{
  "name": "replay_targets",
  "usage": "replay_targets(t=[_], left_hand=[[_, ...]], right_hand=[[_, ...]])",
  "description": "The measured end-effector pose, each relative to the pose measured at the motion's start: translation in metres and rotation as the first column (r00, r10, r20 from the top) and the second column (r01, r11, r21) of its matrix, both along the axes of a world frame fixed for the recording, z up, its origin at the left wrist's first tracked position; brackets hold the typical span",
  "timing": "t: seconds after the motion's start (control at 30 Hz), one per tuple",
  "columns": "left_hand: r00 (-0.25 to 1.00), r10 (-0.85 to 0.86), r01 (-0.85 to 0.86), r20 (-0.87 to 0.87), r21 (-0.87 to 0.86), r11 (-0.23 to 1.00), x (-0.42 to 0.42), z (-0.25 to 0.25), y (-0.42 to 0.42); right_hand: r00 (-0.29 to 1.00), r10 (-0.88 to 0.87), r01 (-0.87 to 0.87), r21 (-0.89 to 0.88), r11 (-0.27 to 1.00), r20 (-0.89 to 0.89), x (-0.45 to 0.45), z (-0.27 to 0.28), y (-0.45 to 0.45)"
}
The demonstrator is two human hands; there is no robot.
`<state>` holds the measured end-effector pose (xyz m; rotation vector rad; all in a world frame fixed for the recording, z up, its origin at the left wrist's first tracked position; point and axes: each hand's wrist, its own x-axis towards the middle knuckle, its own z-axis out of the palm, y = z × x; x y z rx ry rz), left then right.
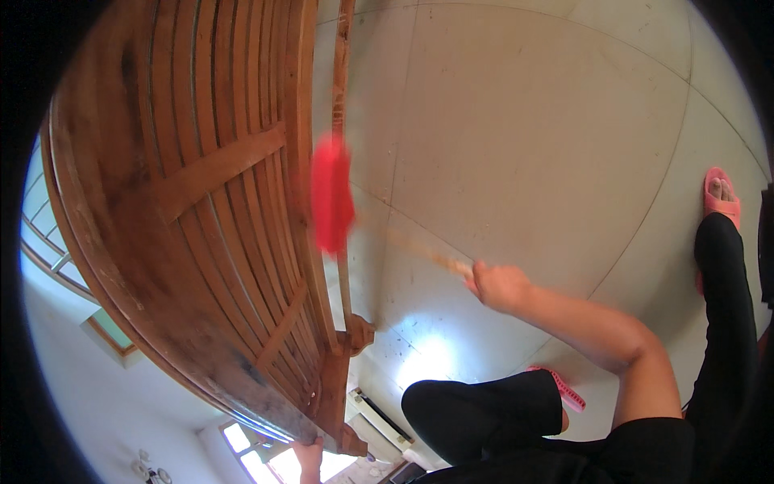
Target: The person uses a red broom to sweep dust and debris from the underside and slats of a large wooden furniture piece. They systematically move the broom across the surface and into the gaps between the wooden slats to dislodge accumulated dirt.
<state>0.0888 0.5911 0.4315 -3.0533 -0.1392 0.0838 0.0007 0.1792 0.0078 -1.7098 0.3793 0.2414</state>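
My right hand [502, 287] is closed around a light wooden stick [450, 263] at the centre right. Towards the far end of the stick a blurred red head [331, 196] lies over the lower rail of a brown slatted wooden furniture piece [224, 151]; blur hides whether it touches the wood. At the bottom edge of the view, my left hand [309, 451] rests at the near end of the furniture's long top rail [121, 254]. Its fingers are mostly hidden, so its grip is unclear.
Pale tiled floor [532, 139] spreads right of the furniture, with small specks on it. My bent knee [447, 417] is near the furniture's footed end [361, 334]. My other foot wears a pink slipper [722, 199]. A window [278, 463] and a railing [48, 230] stand beyond the furniture.
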Motion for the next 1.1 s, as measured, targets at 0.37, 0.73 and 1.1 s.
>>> replay_targets(t=[0.37,0.73,1.1], left_hand=[[1.0,0.01,-0.013,0.02,0.119,0.993,-0.001,-0.003,0.001],[0.997,0.045,-0.048,0.067,0.049,0.998,-0.005,-0.009,-0.013],[0.993,0.109,-0.107,-0.04,0.052,0.993,0.006,-0.002,0.0]], right_hand=[[0.977,-0.182,0.194,-0.111,0.975,0.111,0.027,-0.019,-0.03],[0.984,-0.145,0.154,-0.077,0.985,0.103,0.032,-0.023,-0.016],[0.989,-0.031,0.039,-0.051,0.998,0.147,0.044,-0.026,-0.025]])
